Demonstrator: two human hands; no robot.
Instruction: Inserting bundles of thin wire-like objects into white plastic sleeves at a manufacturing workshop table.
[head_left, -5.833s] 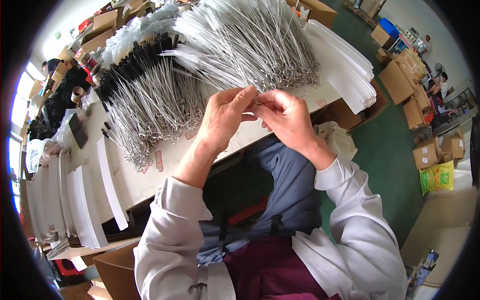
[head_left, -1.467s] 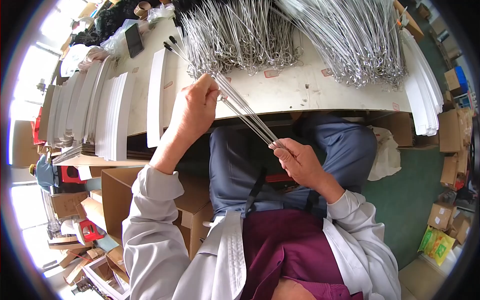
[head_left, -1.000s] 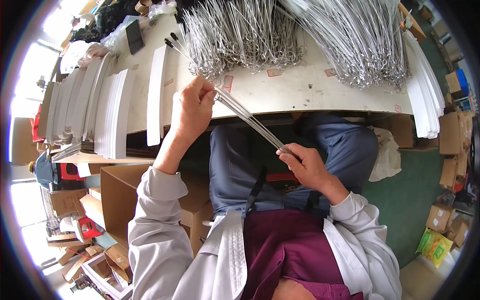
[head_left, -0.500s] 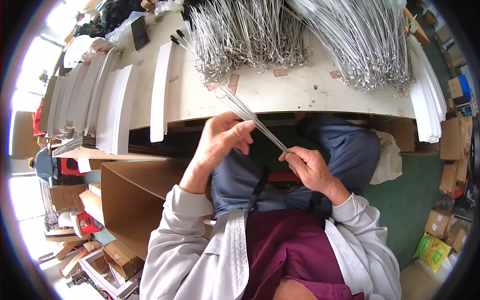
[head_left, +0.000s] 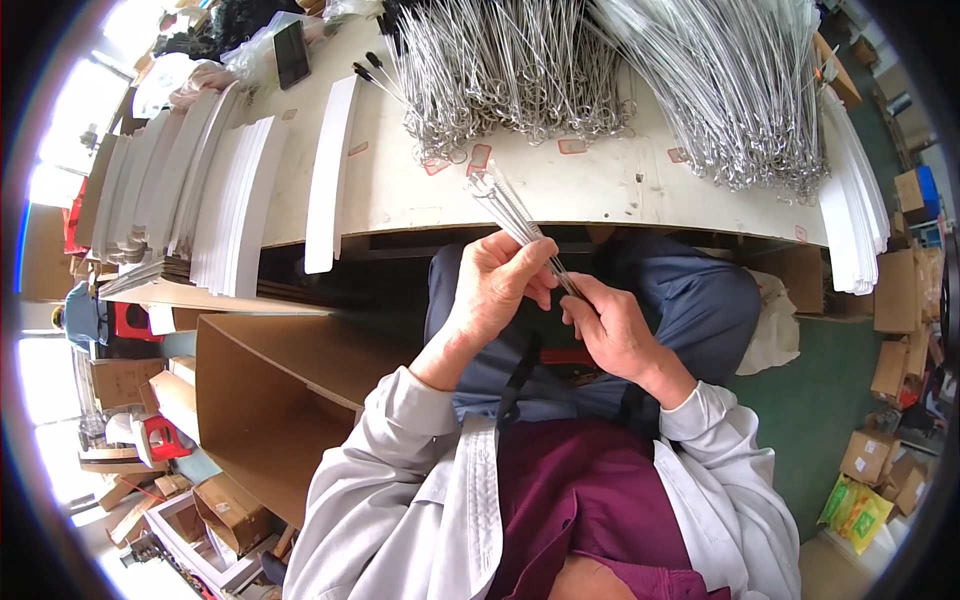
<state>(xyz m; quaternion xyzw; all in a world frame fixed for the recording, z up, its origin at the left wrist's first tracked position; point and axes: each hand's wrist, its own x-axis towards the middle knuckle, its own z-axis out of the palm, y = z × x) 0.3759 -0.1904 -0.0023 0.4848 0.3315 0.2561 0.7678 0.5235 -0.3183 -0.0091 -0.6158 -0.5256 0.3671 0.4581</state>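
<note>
A small bundle of thin silvery wire rods with looped ends (head_left: 508,212) slants between my hands, just in front of the table edge. My left hand (head_left: 500,283) is closed round the middle of the bundle, thumb across it. The lower end sits pinched between thumb and fingers of my right hand (head_left: 617,332). Loops fan out at the top, above the table edge. A large heap of similar wire rods (head_left: 510,75) lies on the table beyond, loops toward me. To its right is a second thick heap of wire rods (head_left: 725,100).
On the white table (head_left: 420,205) a long white strip box (head_left: 330,175) overhangs the edge, beside several upright white strips (head_left: 235,205). More white strips (head_left: 855,200) hang at the right. A phone (head_left: 291,55) lies far left. An open cardboard box (head_left: 270,400) stands at my left.
My left hand has moved right and slid down the bundle, closing on it close to my right hand. The bundle's looped top has shifted right and spread slightly.
</note>
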